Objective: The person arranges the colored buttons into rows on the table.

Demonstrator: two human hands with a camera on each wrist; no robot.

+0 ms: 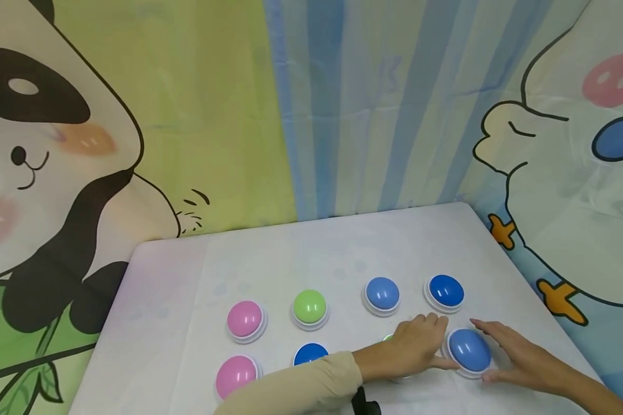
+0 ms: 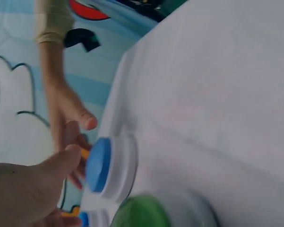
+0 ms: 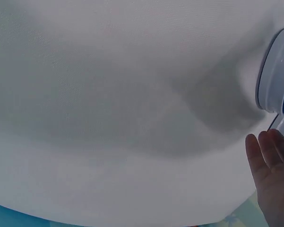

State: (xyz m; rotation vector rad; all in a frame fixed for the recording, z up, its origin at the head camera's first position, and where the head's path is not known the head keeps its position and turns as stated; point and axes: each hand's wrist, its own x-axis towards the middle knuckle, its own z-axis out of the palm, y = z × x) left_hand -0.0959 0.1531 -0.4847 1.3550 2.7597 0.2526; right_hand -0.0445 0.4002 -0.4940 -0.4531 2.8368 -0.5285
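A domed light-blue push button [image 1: 469, 350] on a round white base stands at the right front of the table, with a hand on each side. My left hand [image 1: 417, 346] is at its left edge, thumb stretched along the near side; whether it touches the base I cannot tell. On the other side my right hand [image 1: 529, 360] is spread, thumb and fingers apart, and the right wrist view shows its fingers extended beside the white base [image 3: 273, 75]. Under the left hand, a green button [image 2: 142, 213] is mostly hidden in the head view. Neither hand grips anything visible.
Behind stand a dark-blue button [image 1: 446, 290], a light-blue one [image 1: 382, 293], a green one [image 1: 310, 306] and a pink one [image 1: 244, 319]. Another pink button [image 1: 236, 374] and a dark-blue one [image 1: 310, 353] are left of the sleeve. Cartoon-print curtains [image 1: 218, 115] border the white table [image 1: 176, 288].
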